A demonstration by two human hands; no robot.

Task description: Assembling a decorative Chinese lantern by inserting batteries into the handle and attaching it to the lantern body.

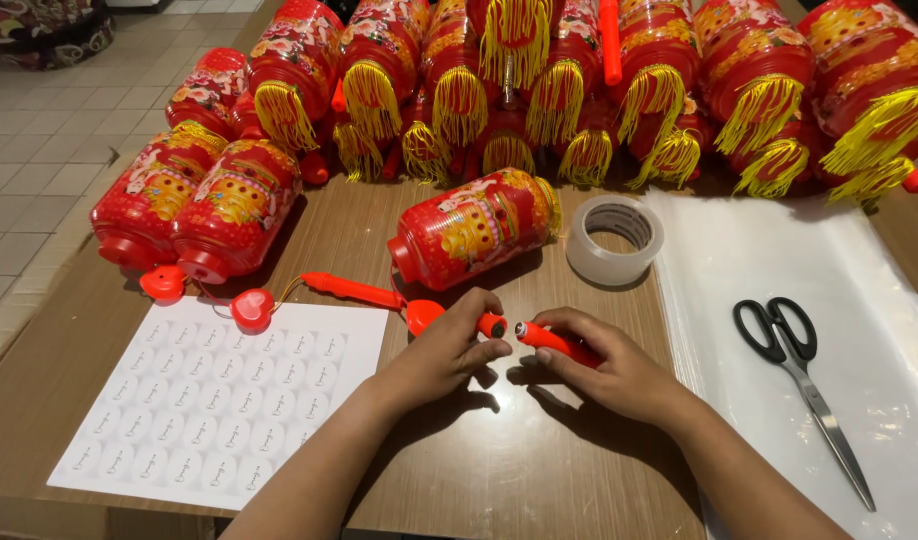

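My left hand [444, 350] pinches the dark-tipped end of a short red plastic stick piece [492, 324] over the wooden table [539, 470]. My right hand [609, 370] grips a second red stick piece [554, 343], its dark-tipped end facing the first; the two tips are a small gap apart. Just behind my hands lies a red lantern [474, 228] on its side, decorated in gold and pink. Left of my left hand, another red handle stick [351, 290] and a red heart-shaped piece [252, 309] lie on the table.
A white sheet of round stickers [219, 400] lies at the left front. A roll of clear tape [615, 240] stands behind my right hand. Black-handled scissors [799, 375] rest on clear plastic sheets [879, 300] at the right. Several red lanterns with yellow tassels [519, 80] are piled along the far edge.
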